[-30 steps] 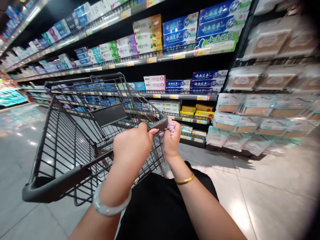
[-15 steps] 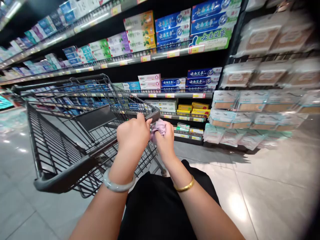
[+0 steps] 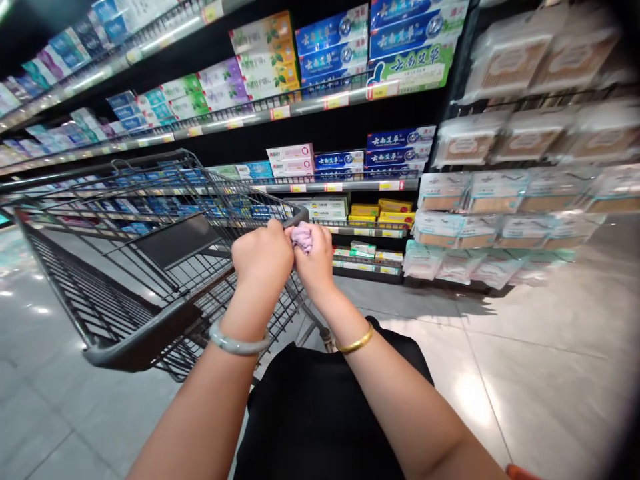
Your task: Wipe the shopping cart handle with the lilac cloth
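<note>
My left hand (image 3: 263,257) is closed round the dark handle bar of a grey wire shopping cart (image 3: 145,337), near the bar's right end. Right beside it, touching, my right hand (image 3: 316,263) is clenched on a crumpled pale purple cloth (image 3: 302,236) pressed against the same end of the handle. A pale bangle circles my left wrist and a gold one my right. The cart's basket looks empty, with its child-seat flap (image 3: 175,239) folded up.
Shelves of boxed toothpaste (image 3: 345,50) run along the left and straight ahead. To the right hangs a rack of bagged cotton-swab packs (image 3: 505,193). Glossy grey floor tiles (image 3: 540,373) spread to the right and behind the cart.
The cart has swung left and nearer the shelves. My right hand with the cloth has slid along the handle until it meets my left hand.
</note>
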`<state>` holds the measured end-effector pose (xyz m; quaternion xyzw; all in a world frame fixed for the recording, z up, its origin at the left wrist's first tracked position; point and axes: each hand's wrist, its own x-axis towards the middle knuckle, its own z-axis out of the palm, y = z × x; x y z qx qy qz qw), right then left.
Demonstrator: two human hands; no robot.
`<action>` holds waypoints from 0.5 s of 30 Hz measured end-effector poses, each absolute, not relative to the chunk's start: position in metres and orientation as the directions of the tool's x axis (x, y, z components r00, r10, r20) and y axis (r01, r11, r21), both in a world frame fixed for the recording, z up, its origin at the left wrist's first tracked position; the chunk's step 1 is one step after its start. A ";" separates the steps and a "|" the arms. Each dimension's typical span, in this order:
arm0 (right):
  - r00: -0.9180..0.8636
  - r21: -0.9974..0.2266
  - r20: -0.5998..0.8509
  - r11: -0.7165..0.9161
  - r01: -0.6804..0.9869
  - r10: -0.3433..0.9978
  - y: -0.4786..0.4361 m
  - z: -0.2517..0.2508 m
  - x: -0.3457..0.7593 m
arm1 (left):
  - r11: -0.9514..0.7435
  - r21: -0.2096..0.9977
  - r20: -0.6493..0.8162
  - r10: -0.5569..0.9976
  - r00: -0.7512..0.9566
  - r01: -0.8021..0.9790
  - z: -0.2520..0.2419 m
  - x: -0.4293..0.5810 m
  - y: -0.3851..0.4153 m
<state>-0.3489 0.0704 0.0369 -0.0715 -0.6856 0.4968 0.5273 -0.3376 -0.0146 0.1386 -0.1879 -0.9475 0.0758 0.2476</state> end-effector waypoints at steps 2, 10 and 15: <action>-0.465 -0.755 0.656 0.522 -0.398 0.594 0.076 0.026 -0.354 | 0.920 -0.226 0.444 0.389 -0.807 0.320 0.139 -0.342 -0.009; -0.600 -0.944 0.329 0.274 -0.185 0.729 0.099 -0.010 -0.371 | 0.927 -0.230 0.451 0.371 -0.812 0.296 0.140 -0.358 0.010; -0.577 -0.814 0.580 0.428 -0.392 0.575 0.092 0.012 -0.370 | 0.931 -0.240 0.500 0.361 -0.787 0.274 0.134 -0.364 0.015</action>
